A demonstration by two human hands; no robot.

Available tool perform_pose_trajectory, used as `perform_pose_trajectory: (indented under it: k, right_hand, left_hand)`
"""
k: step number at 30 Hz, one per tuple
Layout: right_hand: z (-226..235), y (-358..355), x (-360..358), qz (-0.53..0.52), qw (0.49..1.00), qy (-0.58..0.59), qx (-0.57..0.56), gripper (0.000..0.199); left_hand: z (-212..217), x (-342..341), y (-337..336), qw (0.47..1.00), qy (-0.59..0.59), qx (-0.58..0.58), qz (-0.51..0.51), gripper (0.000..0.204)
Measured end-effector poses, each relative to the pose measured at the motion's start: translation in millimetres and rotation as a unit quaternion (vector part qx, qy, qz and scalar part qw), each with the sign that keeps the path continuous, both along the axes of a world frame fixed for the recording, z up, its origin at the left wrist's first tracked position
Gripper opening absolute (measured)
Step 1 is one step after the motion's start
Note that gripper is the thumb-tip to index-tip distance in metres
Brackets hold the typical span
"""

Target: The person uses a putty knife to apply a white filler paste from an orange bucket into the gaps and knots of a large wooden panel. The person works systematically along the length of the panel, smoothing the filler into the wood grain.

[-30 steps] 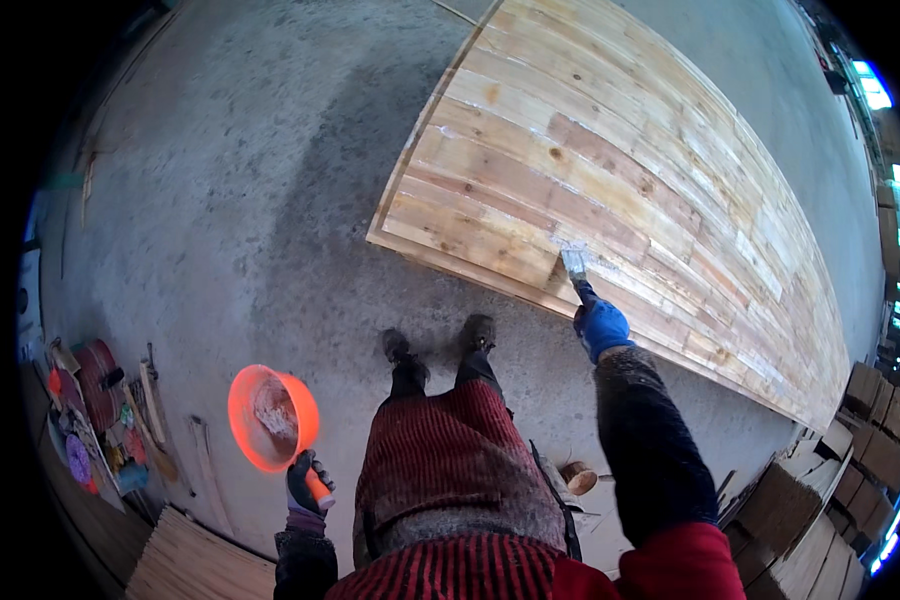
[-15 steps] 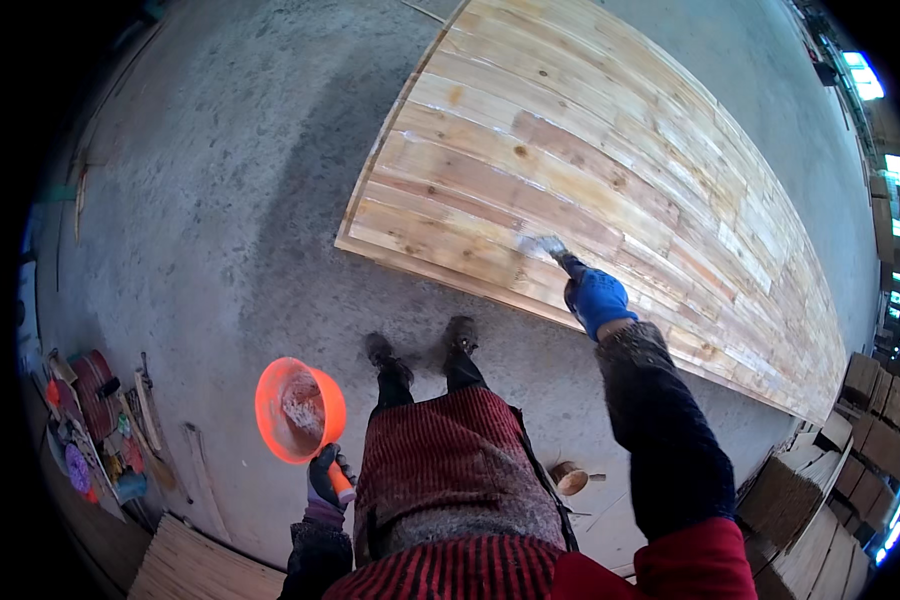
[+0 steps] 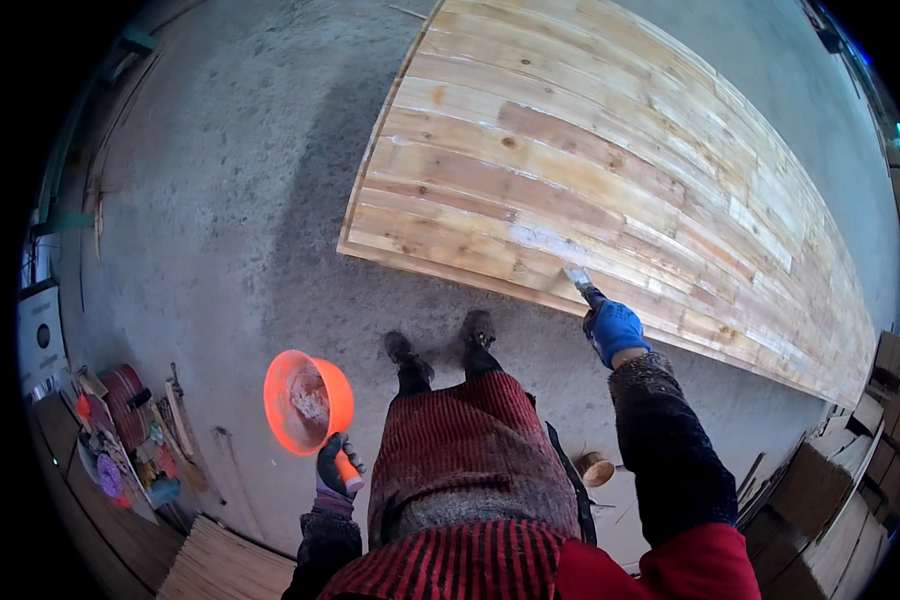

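Observation:
Gloved in blue, my right hand (image 3: pixel 615 330) grips a paintbrush (image 3: pixel 581 279). Its pale bristles touch the wooden panel (image 3: pixel 530 150) close to the near edge. A whitish wet smear (image 3: pixel 548 242) lies on the boards just beyond the bristles. My left hand (image 3: pixel 335 465), in a dark glove, is closed round the handle of an orange plastic scoop (image 3: pixel 346 405). This bowl-shaped scoop hangs over the floor to the left of my legs, tilted, with whitish paste on its inner wall.
Concrete floor (image 3: pixel 200 200) surrounds the panel. Stacked timber (image 3: pixel 810 490) stands at the lower right, with a small round wooden-looking object (image 3: pixel 596 469) on the floor nearer me. Slatted boards (image 3: pixel 225 565) and a cluttered heap of items (image 3: pixel 120 440) lie at the lower left.
My right hand has drawn the brush right and nearer to me, and a white smear now shows on the boards behind it. My left hand still holds the scoop, at nearly the same place.

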State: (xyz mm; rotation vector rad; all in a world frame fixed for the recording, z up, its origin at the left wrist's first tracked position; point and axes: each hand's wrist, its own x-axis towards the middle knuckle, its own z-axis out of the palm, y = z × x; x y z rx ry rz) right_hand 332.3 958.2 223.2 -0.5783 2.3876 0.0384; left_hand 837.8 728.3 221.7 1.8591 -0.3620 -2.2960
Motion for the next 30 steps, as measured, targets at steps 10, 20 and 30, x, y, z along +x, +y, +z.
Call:
perform_pose_trajectory:
  k: [10,20,30]
  right_hand:
    - [-72.2,-76.1,122.9,-0.069,0.997,0.036,0.024,0.049]
    - [-37.2,-101.1,110.7,-0.111,0.988,0.104,-0.02,0.05]
    - [-89.9,-129.5,171.7,-0.203,0.966,0.16,-0.018,0.043]
  left_hand:
    - [1.0,4.0,-72.1,0.998,-0.02,-0.01,-0.062,0.021]
    - [-16.4,42.8,-197.6,0.989,-0.001,-0.045,-0.141,0.018]
    - [-18.4,70.5,-246.3,0.988,-0.015,-0.011,-0.151,0.018]
